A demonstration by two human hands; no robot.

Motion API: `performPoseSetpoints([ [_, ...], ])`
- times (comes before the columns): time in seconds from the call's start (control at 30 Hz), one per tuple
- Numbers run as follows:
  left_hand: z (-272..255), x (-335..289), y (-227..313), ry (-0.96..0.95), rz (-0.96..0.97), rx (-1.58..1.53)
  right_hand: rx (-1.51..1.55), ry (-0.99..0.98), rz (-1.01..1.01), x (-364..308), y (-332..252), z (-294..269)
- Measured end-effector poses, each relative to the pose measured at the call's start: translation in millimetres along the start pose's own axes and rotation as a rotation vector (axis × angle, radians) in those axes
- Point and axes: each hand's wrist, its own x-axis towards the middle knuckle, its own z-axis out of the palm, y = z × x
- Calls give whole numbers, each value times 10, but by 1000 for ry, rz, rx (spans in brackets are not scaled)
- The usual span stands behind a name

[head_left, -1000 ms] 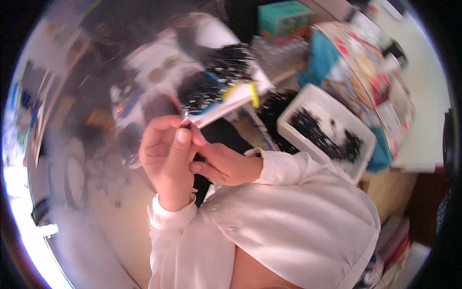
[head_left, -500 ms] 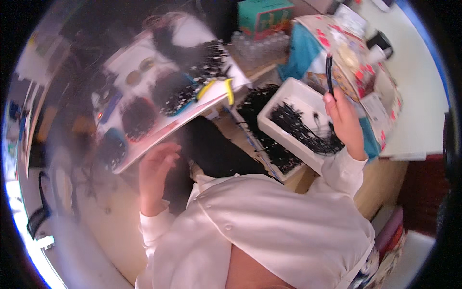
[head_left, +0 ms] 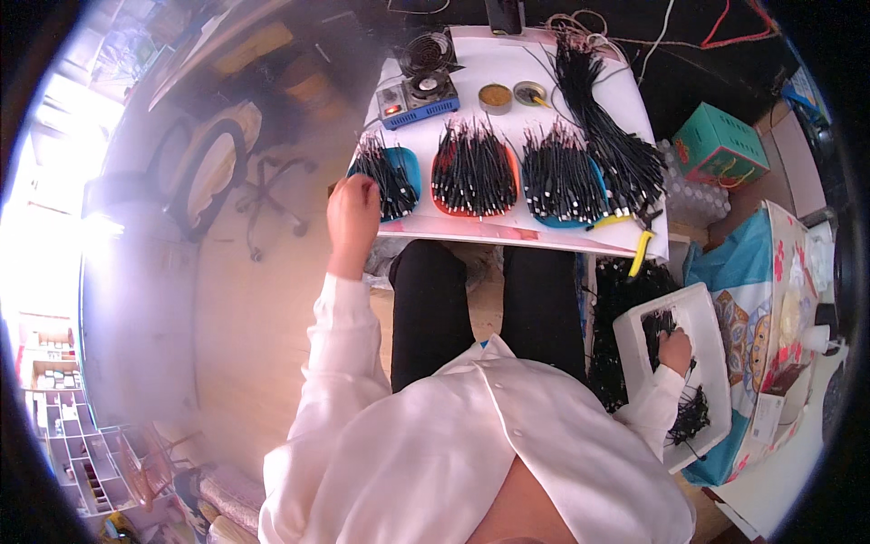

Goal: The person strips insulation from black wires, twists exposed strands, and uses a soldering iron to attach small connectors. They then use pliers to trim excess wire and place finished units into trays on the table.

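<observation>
My left hand is raised at the table's left front corner, fingers curled in with nothing visible in them. It is beside a blue tray of short black cables. On my right, a white foam box holds more black cables. Reaching into its far part, my right hand has its fingers closed around a bunch of black cables; the fingertips are partly hidden. Along the table's front, a red tray and another blue tray hold cable bundles with light connector ends.
Behind the trays are a blue soldering-type heater and two small round tins. A long cable bundle lies at the table's right, near yellow-handled pliers. A green carton and a patterned cloth bag are on the right.
The view has swung left, facing the table. My right hand has come down from holding a black cable bundle upright into the foam box. My left hand's fingers are curled tighter.
</observation>
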Motion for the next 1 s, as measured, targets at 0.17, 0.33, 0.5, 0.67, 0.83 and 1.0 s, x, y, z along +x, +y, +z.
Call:
performPoseSetpoints([
  [0.17, 575, 426, -4, -23, 108, 259, 414, 119, -257, 46, -810, -1185],
  [0.33, 734, 481, -20, -75, 22, 312, 716, 101, -474, -101, -1789, -1903],
  [0.5, 519, 462, -59, -69, -241, -15, 897, -61, -735, -35, -2597, -2129],
  [0.67, 173, 413, -11, 170, -232, -392, 892, 16, -924, 294, -3299, -2092],
  [0.83, -157, 378, 231, 487, -48, -840, 748, 252, -802, 624, -3906, -1942],
  [1.0, -454, -27, 511, 267, -206, -1194, 480, 258, -636, 782, -4154, -1808],
])
